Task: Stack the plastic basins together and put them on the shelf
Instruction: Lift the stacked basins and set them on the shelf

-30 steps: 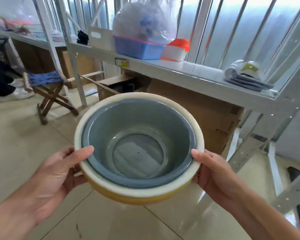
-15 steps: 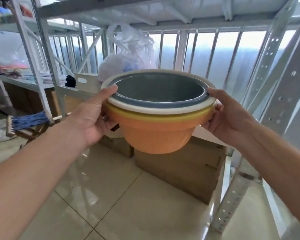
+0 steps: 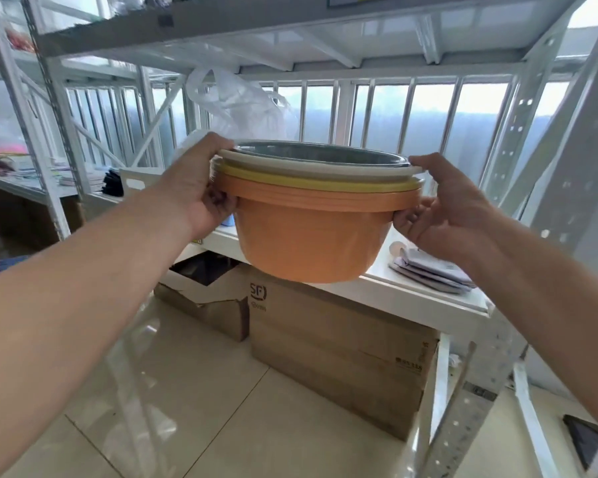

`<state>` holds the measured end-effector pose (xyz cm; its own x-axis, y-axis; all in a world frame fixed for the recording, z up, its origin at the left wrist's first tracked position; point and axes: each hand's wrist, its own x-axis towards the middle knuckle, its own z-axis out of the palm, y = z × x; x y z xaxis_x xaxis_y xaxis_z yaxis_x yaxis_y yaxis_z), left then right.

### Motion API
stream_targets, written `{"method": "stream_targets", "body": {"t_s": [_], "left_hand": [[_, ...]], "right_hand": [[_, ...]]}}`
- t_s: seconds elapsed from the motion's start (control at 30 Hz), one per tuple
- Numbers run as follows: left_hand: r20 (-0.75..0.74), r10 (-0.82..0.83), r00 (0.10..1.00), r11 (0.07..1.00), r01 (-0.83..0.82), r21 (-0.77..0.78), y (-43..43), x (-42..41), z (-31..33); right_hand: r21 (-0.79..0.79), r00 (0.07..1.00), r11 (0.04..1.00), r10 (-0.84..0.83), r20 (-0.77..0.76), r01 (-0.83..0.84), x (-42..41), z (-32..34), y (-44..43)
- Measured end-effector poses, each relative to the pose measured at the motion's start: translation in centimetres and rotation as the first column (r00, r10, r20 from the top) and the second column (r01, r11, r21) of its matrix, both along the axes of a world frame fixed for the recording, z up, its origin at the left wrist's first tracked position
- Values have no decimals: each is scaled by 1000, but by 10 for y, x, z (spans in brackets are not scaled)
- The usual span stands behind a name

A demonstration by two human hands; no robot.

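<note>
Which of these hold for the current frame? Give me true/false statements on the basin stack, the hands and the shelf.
1. Both hands grip the basin stack at its rim, left hand on one side, right hand on the other. True.
2. The outermost basin is grey. False: the outer one is orange; the grey one sits innermost.
3. The stack already rests on the shelf. False: it is held in the air in front of it.
4. Cardboard boxes sit on the floor under the shelf. True.
5. The shelf surface is bare. False: folded packets and a plastic bag lie on it.
</note>
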<state>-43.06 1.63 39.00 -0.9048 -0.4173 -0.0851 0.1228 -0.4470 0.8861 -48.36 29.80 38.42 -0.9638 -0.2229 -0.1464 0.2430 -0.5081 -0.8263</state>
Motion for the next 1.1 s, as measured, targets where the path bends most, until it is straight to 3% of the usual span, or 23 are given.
{"method": "stream_targets", "body": {"t_s": [0.3, 0.5, 0.57, 0.63, 0.67, 0.73, 0.8, 1.1], "left_hand": [[34, -27, 999, 999, 28, -26, 29, -49, -31], [-82, -12, 997, 997, 18, 69, 40, -52, -44], [-119, 38, 992, 999, -34, 36, 53, -38, -63], [-161, 80, 984, 993, -93, -75, 77, -20, -90], [-184, 81, 980, 981, -111, -161, 91, -11, -105], [-194, 39, 980, 881, -126, -456, 114, 0, -131], [-174, -29, 984, 700, -104, -706, 130, -2, -146], [48, -128, 991, 404, 96, -910, 124, -61, -147]], "right_hand": [[41, 995, 998, -60, 83, 56, -58, -23, 14], [-149, 982, 975, -151, 112, 167, -65, -47, 9], [-152, 979, 968, -196, 45, 201, -43, -62, 3], [43, 961, 968, -237, -141, 245, -14, -81, -10], [215, 938, 932, -233, -257, 291, -1, -91, -18], [520, 852, 737, -146, -503, 433, 17, -111, -33], [628, 778, 590, 1, -628, 507, 19, -127, -45], [844, 829, 313, 228, -512, 435, -40, -119, -58]]}}
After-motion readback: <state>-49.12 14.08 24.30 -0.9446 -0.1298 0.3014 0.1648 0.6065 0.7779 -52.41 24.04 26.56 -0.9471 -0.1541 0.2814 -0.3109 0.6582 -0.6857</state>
